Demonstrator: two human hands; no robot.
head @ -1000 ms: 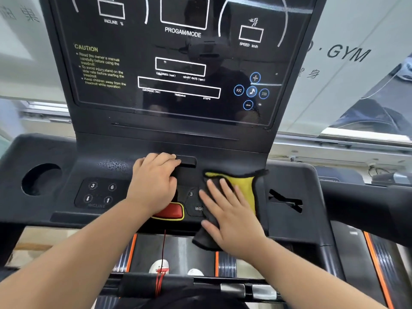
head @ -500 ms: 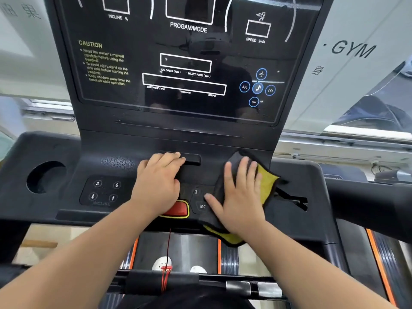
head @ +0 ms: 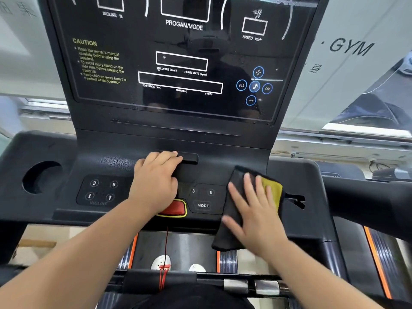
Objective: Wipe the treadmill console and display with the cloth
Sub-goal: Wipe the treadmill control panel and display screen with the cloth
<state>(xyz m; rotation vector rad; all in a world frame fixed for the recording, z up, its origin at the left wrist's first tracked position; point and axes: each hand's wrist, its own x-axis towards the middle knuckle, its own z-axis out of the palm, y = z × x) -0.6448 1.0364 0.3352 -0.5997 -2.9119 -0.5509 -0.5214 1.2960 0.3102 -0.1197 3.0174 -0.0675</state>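
Sliding to the right over the last second, the right hand (head: 256,216) and the cloth (head: 226,238) under it now sit past the middle buttons, so the MODE button (head: 203,205) and the 3 and 6 above it are uncovered. The left hand (head: 155,186) has not shifted.

The right hand is spread flat, fingers straight, pressing the cloth against the right part of the console (head: 296,175). It is not clutching the cloth. The cloth's long axis runs from the near edge up toward the display (head: 133,101), with its lower end hanging off the edge and a yellow corner showing beside the fingers.

The left hand lies palm down with fingers loosely bent and tips on a small raised bar (head: 189,157), holding nothing. Its heel covers part of the red button (head: 176,208).

Judging by what is left, the display stands directly above and beyond the right hand, and only that hand has the cloth, so the upward reach is its job. A patch of droplets (head: 116,162) lies to the left, on the far side of the left hand and above the incline buttons (head: 101,190). Reaching it likely means the left hand must lift clear first.
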